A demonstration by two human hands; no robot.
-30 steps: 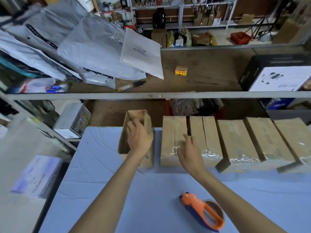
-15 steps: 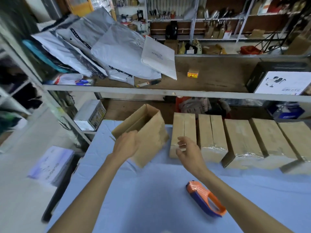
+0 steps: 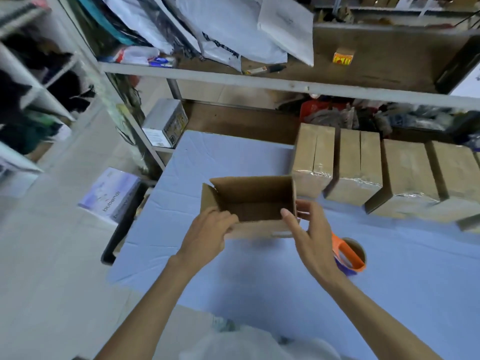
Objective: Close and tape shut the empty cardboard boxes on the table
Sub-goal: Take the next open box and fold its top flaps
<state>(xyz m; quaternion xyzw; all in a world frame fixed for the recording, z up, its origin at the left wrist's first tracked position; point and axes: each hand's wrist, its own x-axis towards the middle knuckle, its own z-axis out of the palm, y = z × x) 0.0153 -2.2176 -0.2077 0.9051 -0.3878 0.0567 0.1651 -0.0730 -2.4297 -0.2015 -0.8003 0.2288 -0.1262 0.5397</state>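
Since the earlier frame, the open box (image 3: pixel 253 206) has come from the row to mid-surface (image 3: pixel 259 276). Left hand (image 3: pixel 207 235) and right hand (image 3: pixel 309 235) grip its near corners. Flaps unfolded, untaped. Taped boxes (image 3: pixel 363 172) behind; dispenser (image 3: pixel 349 255) idle. One box appears outstanding.

The right hand (image 3: pixel 310 237) hides much of the tape gun (image 3: pixel 349 255), at 3 o'clock of it. The row of boxes (image 3: pixel 405 175) is cut off at the frame's 3 o'clock edge. Clutter (image 3: pixel 363 115) under the shelf (image 3: pixel 285 84) is too blurred to identify.
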